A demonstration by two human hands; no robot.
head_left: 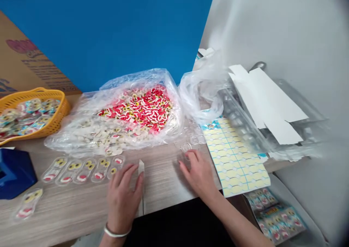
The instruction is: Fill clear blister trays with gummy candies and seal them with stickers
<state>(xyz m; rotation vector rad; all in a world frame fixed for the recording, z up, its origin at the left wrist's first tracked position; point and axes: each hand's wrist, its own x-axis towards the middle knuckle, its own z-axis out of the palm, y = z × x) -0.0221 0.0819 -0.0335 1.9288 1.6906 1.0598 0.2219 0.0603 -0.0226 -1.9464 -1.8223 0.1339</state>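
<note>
My left hand (124, 194), with a white band at the wrist, rests over the right end of a row of clear plastic shells. Its fingers are apart, beside a small pale strip (141, 167) on the table. The nearest shell (113, 170) is partly covered by the fingers. Other shells (89, 170) in the row hold yellow round pieces and red-and-white pieces. My right hand (198, 172) hovers with spread fingers near empty clear shells (187, 147). Behind both hands lies an open plastic bag (174, 109) of red, white and yellow pieces (147, 107).
A yellow basket (61, 112) of packed pieces and a blue tape dispenser (17, 174) stand left. One filled shell (29, 203) lies apart. Right are a yellow printed card (234, 160), white cardboard (261, 94) and clear trays (242, 130). Packed sheets (283, 223) lie below the table.
</note>
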